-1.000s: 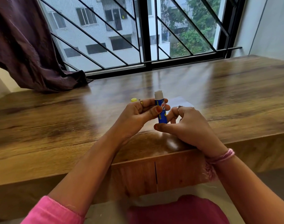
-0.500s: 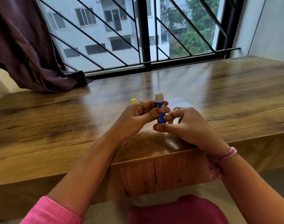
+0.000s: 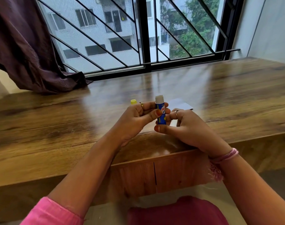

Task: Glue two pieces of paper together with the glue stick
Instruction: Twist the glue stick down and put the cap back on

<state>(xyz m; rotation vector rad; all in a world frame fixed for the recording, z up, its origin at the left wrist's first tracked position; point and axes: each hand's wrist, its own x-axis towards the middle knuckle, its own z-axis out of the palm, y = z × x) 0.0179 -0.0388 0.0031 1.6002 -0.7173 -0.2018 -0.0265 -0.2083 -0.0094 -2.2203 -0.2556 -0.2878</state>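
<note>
Table [image 3: 57,127]: a broad wooden top is stretching out under and beyond both hands; its front edge is running just below the wrists, with cabinet doors showing beneath it.
Window [image 3: 146,38]: it is standing well beyond the hands, barred with dark slanting rails; buildings and trees are showing through it.
Curtain [image 3: 25,46]: dark purple cloth is hanging far to the left of the left hand; its lower end is resting on the table's back edge.
Left hand [image 3: 138,119]: it is gripping the glue stick around the upper barrel, thumb in front and fingers curled behind; a ring is sitting on one finger; a pink sleeve [image 3: 52,213] is showing at the elbow end.
Right hand [image 3: 185,127]: it is closing on the stick's lower end, thumb lying under the base and fingers bent beside it; a ring is showing on one finger; a pink thread band [image 3: 226,155] is circling the wrist.
Paper [image 3: 179,104]: a pale sheet is lying flat on the table just beyond the right hand; whether it is one piece or two, I cannot tell.
Glue stick [image 3: 161,114]: a blue tube is standing upright between the two hands, uncapped; white glue is poking out above the left fingers.
Cap [image 3: 133,101]: a small yellow cap is sitting on the table just beyond the left hand's knuckles.
</note>
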